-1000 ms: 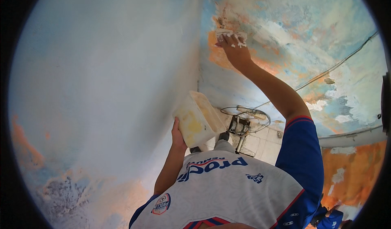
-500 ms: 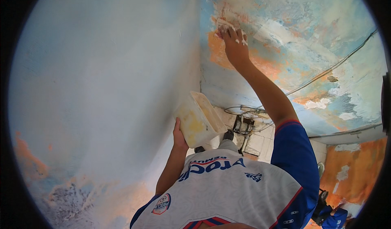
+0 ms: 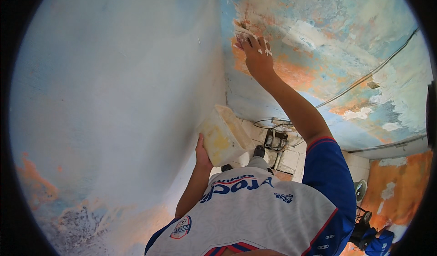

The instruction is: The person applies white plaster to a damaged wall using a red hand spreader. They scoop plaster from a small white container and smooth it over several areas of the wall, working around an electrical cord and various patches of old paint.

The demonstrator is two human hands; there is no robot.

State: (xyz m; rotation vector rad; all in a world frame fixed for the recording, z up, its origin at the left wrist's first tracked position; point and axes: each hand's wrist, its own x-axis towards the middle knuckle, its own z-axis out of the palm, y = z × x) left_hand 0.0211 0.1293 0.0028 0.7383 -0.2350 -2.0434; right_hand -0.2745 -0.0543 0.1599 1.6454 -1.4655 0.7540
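Note:
My left hand [image 3: 203, 152] grips a cream, yellow-stained plastic container [image 3: 217, 141], tilted beside the pale blue left wall [image 3: 114, 83]. My right hand [image 3: 257, 55], white putty smeared on its fingers, is raised against the patchy blue, orange and white right wall [image 3: 318, 51], near the corner. It is closed on a flat, pale-edged scraper [image 3: 242, 32], mostly hidden by the fingers.
Below are a tiled floor [image 3: 293, 162], my shoe [image 3: 259, 151] and a dark fitting with pipe and cable loops [image 3: 275, 140]. A cable [image 3: 364, 77] crosses the right wall. Blue and black bags [image 3: 378, 242] lie by an orange surface at lower right.
My right hand and arm have shifted left along the right wall toward the corner. The container is still in my left hand, slightly further right in view.

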